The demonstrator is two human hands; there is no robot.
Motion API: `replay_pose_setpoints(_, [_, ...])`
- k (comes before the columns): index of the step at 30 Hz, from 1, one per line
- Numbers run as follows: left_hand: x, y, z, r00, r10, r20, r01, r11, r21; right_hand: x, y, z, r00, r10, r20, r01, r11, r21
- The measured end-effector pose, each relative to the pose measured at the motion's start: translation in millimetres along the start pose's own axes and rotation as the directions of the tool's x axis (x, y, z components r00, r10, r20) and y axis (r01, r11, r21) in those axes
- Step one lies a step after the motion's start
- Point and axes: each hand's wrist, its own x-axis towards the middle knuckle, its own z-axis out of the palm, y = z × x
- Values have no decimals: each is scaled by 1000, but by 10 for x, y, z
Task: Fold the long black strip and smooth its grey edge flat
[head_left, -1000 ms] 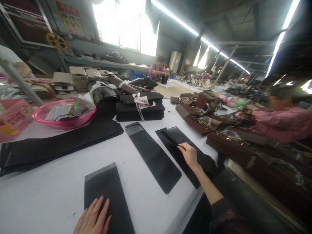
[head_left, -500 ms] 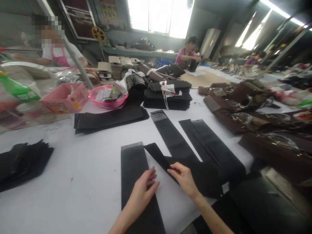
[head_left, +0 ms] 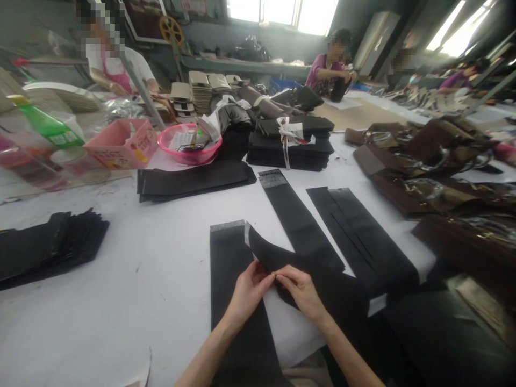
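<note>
Now, in the head view, both hands meet at the lower centre of the frame: the left hand and the right hand have closed in from half a second ago, when they lay a little apart, and their fingertips pinch the near edge of a curling black fabric strip between them. That strip, flat and slanting a moment back, now lifts and bows up off the white table, its far end with a pale tab rising beside the top of the long black rectangular panel lying under the left wrist. So the strip has left the right-hand pieces and sits over the near panel. Just right lie another black panel and a pair of overlapping black panels. Farther up, a pink plastic basin and a tied stack of black pieces stand unchanged.
</note>
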Motion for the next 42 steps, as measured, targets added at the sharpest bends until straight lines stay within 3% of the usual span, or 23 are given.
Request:
replay_pose_setpoints(13, [-13,57,3,1000,6,9,-6,1000,24,-27,-99,6,999,18,28,-17,999,-38])
replay_pose_setpoints(22, [12,-52,-33,999,-30,-38,29,999,-14,10,-54,-6,1000,12,-3,-13,999,-50])
replay_pose_setpoints(25, [11,-45,9,1000,-1,-10,1,1000,14,5,-39,-9,1000,-2,-3,2,999,-38])
replay_pose_setpoints(30, [61,-58,60,992,52,-114,-35,989,146,-13,-41,-4,999,-34,22,36,998,-61])
replay_pose_setpoints(33, [77,-45,32,988,109,-111,-79,966,245,-14,-43,-10,1000,-5,-9,4,998,-60])
replay_pose_setpoints(37, [98,73,-59,972,131,-195,-69,953,294,-23,-59,-22,999,35,-25,-36,997,-67])
replay_pose_setpoints(42, [203,270,-191,923,264,-281,-143,911,386,-75,-98,20,997,-73,18,76,967,-242])
